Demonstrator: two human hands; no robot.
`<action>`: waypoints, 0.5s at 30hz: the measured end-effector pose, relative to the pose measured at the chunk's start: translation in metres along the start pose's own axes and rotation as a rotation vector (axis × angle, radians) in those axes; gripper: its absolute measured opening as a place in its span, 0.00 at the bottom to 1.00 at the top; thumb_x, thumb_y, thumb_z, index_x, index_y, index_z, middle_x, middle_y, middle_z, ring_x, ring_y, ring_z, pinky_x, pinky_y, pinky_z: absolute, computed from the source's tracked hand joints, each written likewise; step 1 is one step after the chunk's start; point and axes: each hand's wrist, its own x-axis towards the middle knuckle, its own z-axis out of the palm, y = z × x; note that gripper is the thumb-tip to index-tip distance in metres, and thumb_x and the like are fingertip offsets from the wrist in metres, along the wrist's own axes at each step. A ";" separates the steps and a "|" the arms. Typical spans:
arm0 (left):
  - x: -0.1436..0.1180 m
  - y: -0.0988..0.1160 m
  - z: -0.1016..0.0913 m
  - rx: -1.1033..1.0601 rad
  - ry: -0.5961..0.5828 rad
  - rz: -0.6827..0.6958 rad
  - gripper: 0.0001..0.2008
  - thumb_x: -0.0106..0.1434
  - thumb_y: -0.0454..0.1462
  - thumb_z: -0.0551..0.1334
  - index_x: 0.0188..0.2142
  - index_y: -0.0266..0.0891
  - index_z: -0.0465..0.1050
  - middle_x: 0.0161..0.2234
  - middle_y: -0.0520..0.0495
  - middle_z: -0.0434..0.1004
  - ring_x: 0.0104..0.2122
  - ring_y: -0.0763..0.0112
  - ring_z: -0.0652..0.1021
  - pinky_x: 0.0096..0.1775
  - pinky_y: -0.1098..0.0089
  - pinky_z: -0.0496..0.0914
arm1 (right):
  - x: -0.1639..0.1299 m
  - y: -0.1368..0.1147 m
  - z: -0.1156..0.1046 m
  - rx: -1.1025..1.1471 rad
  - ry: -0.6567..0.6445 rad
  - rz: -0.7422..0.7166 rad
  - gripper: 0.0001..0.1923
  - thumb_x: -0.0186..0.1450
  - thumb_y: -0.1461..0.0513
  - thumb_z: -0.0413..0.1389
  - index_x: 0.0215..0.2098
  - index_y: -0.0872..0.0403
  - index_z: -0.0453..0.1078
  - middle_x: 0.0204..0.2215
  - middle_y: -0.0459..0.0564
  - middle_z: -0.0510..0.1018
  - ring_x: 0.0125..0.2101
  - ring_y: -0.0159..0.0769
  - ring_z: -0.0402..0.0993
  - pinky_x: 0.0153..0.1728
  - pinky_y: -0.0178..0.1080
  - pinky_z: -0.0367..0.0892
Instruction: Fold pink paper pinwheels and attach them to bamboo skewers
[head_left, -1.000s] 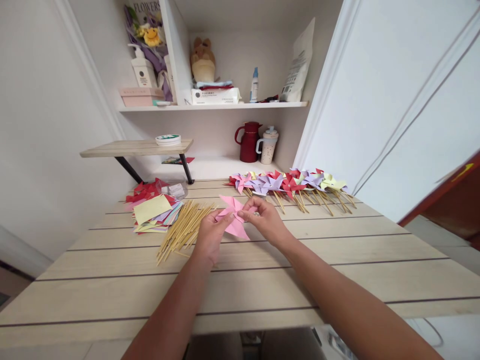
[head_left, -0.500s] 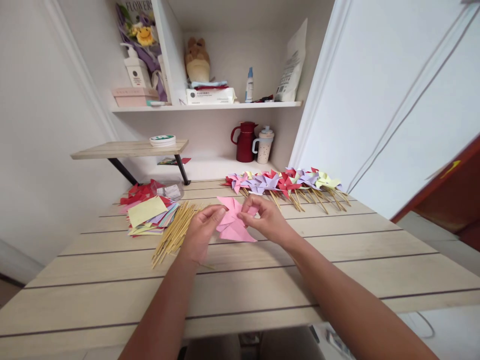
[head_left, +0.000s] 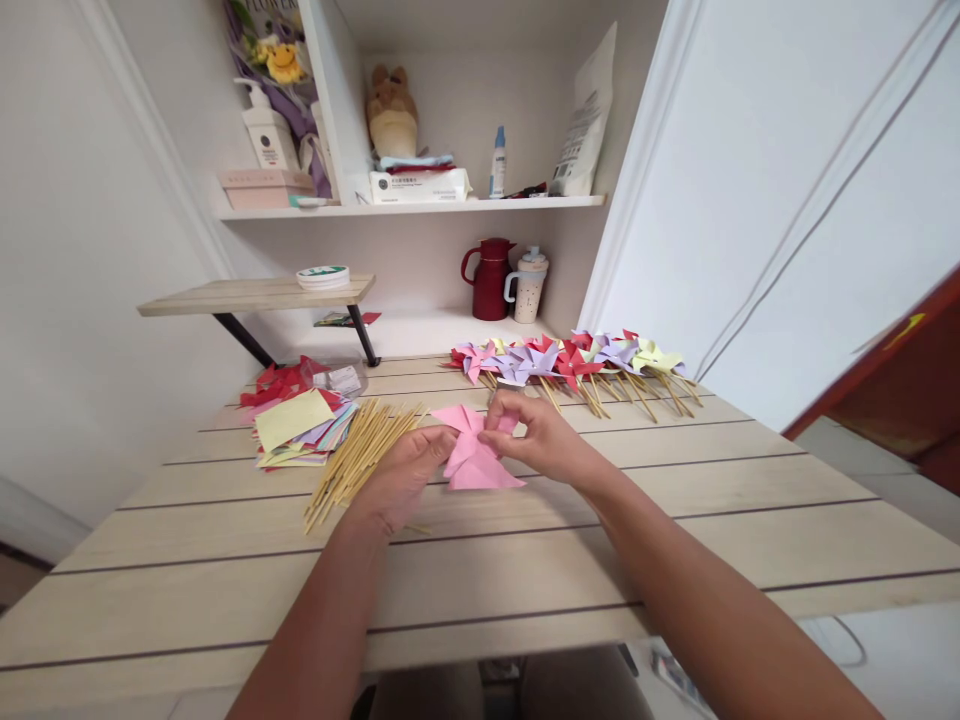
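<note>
Pink paper pinwheel (head_left: pixel 472 455) sits btwn our hands, low over the tabletop (head_left: pixel 525 560), near the sticks (head_left: pixel 360 455). Left hand (head_left: pixel 401 475) pinches its left edge w/ thumb and fingers; right hand (head_left: pixel 536 440) nips the centre folds, fingers curled. Step, we judge: pressing blades to centre. Next needs a stick. No clear long axis; blades fan outward, widest one toward us.

The wooden table (head_left: pixel 525 560) bears sticks (head_left: pixel 358 457), paper sheets (head_left: pixel 300 425) and pinwheels (head_left: pixel 570 362).

A pink folded paper pinwheel (head_left: pixel 474 455) lies on the table, pinched at its centre.
</note>
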 end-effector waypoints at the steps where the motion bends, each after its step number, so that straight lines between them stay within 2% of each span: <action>1: 0.000 0.000 0.000 0.004 -0.052 -0.020 0.18 0.51 0.51 0.72 0.22 0.38 0.77 0.23 0.47 0.74 0.26 0.68 0.72 0.32 0.68 0.67 | 0.000 -0.001 0.000 -0.006 -0.002 0.000 0.08 0.62 0.62 0.61 0.27 0.51 0.67 0.26 0.44 0.73 0.28 0.34 0.68 0.33 0.37 0.62; 3: 0.000 0.000 0.001 0.066 -0.138 -0.077 0.19 0.53 0.52 0.70 0.25 0.37 0.77 0.24 0.48 0.73 0.25 0.70 0.70 0.30 0.70 0.64 | 0.000 -0.002 0.000 -0.019 -0.015 0.011 0.08 0.62 0.63 0.60 0.27 0.51 0.67 0.25 0.43 0.72 0.28 0.33 0.68 0.33 0.37 0.62; 8: 0.000 -0.003 0.007 0.203 -0.041 -0.158 0.17 0.49 0.47 0.74 0.29 0.35 0.78 0.25 0.51 0.73 0.24 0.74 0.70 0.28 0.73 0.61 | -0.001 -0.004 0.002 -0.017 -0.076 0.022 0.07 0.61 0.65 0.59 0.27 0.53 0.67 0.26 0.43 0.73 0.28 0.31 0.68 0.32 0.34 0.62; 15: -0.001 -0.004 0.014 0.068 -0.017 -0.152 0.16 0.48 0.45 0.75 0.30 0.36 0.79 0.27 0.49 0.78 0.26 0.73 0.74 0.30 0.72 0.63 | -0.001 -0.002 0.001 -0.022 -0.091 -0.010 0.06 0.61 0.67 0.58 0.27 0.53 0.66 0.26 0.43 0.72 0.28 0.31 0.67 0.33 0.34 0.62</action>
